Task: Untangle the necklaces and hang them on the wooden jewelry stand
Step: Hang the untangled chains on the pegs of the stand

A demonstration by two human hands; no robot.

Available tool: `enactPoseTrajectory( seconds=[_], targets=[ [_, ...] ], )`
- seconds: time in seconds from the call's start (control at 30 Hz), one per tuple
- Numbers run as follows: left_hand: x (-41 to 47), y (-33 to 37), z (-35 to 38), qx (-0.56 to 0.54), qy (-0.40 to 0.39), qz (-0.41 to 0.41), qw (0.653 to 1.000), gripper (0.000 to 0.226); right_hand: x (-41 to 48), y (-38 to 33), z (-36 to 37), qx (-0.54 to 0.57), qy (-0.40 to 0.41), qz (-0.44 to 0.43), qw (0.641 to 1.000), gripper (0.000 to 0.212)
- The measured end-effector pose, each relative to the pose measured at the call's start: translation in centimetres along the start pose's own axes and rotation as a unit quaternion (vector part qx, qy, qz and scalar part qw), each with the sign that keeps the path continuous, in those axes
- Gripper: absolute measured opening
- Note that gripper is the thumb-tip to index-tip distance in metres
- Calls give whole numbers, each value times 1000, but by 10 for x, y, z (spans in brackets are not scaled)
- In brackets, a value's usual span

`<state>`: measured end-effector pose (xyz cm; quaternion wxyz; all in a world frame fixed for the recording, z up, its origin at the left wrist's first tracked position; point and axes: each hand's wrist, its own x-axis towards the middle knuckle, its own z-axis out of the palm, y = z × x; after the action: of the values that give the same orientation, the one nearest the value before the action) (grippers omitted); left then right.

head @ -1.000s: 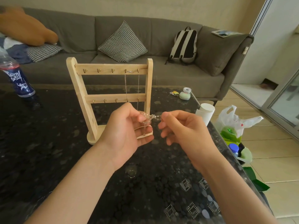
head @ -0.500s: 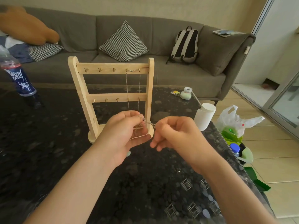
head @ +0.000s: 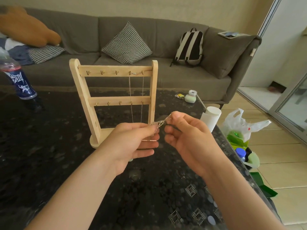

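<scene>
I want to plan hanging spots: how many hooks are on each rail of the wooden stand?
Top rail hooks: 5
Lower rail hooks: 5
Total: 10

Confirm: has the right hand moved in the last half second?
Yes. The right hand has risen and shifted rightward, away from the wooden stand's right post, drawing the tangled chain out from the left hand.

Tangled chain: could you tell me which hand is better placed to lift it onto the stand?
Probably the right hand: it pinches the chain higher up; the left hand grips the lower clump.
</scene>
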<state>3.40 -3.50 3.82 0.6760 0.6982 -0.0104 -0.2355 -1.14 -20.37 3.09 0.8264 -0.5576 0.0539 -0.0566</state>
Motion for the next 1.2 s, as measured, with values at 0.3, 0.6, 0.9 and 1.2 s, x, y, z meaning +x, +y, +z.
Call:
enactPoseTrajectory(
  seconds=[0.3,0.6,0.9,1.2],
  targets=[
    [5,4,6,-133,76,26,988,13,-6,-8,-4,-56,-4,-18,998,9],
    [-1,3,2,-35,35,108,993,13,-8,-7,-7,-237,-43,46,969,16],
    [-1,0,0,48,38,151,987,9,-6,-1,-8,-275,-38,0,961,17],
    [5,-6,-7,100,57,141,983,12,-6,-4,-9,-236,38,-22,971,16]
  ],
)
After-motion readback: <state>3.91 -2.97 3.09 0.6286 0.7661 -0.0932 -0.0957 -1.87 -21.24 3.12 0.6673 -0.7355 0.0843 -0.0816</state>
